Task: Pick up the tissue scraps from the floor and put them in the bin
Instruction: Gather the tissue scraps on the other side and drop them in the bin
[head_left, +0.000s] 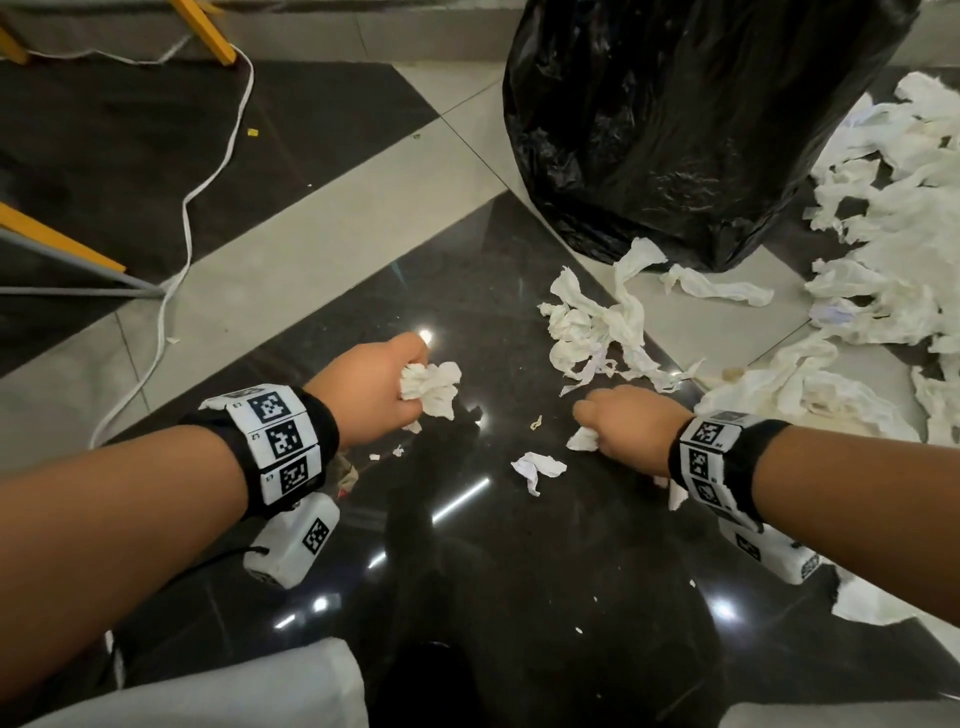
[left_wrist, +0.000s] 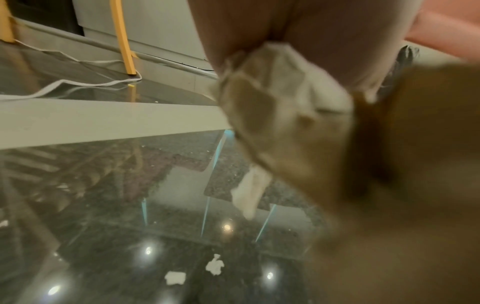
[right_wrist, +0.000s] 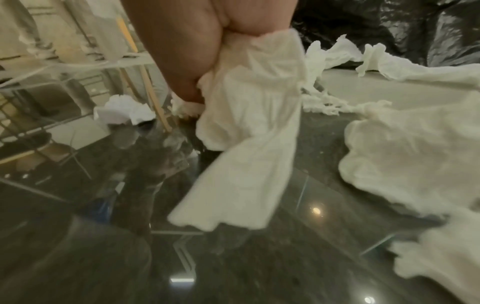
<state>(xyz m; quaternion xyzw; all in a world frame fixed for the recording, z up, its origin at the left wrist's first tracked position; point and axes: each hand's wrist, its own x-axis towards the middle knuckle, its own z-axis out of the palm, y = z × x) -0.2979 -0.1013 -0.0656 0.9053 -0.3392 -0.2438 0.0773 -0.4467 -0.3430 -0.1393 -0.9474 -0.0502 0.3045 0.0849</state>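
My left hand grips a crumpled wad of white tissue above the dark glossy tile; the left wrist view shows that wad bunched between my fingers. My right hand holds a tissue scrap low over the floor, and in the right wrist view this scrap hangs from my curled fingers. A loose scrap lies on the tile between my hands. The bin, lined with a black bag, stands ahead to the right. A tangle of scraps lies in front of it.
A big heap of tissue spreads along the right side, with more by my right wrist. A white cable snakes over the floor on the left near yellow furniture legs. Tiny crumbs dot the dark tile.
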